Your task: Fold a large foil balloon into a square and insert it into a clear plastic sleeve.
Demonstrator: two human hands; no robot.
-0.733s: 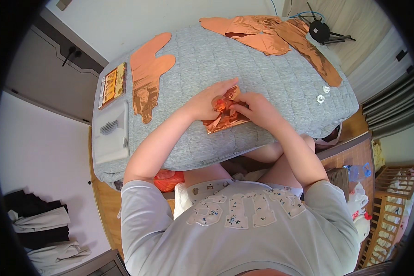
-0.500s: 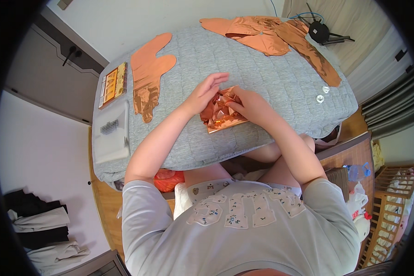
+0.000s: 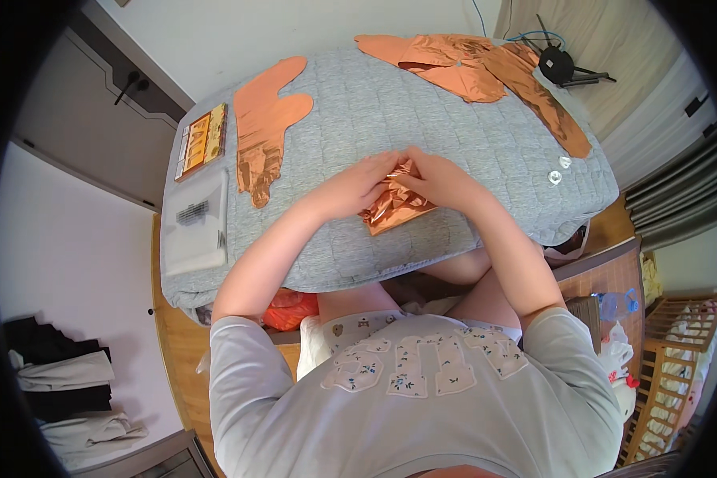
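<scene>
In front of me on the bed, a creased, shiny copper-coloured foil balloon [image 3: 398,211] is folded into a small rough rectangle. My left hand [image 3: 357,187] covers its left and far side, with fingers and thumb closed on the foil. From the other side, my right hand [image 3: 438,177] grips the far edge, its thumb pressed onto the creases. The fingertips of both hands meet at the far edge and hide that part. A flat copper foil balloon [image 3: 261,131] lies spread out farther left. Another flat copper foil piece [image 3: 462,68] stretches along the far right.
The grey quilted bedspread [image 3: 334,103] carries a clear plastic case [image 3: 195,251] and a yellow-orange box [image 3: 203,143] on the left. Two small white rolls [image 3: 555,177] lie at the right. A black tripod-like stand [image 3: 556,65] is by the far right corner.
My left hand has come down from its raised, stretched position onto the foil. Both hands have drawn together at the far edge, and the foil looks more gathered and flatter.
</scene>
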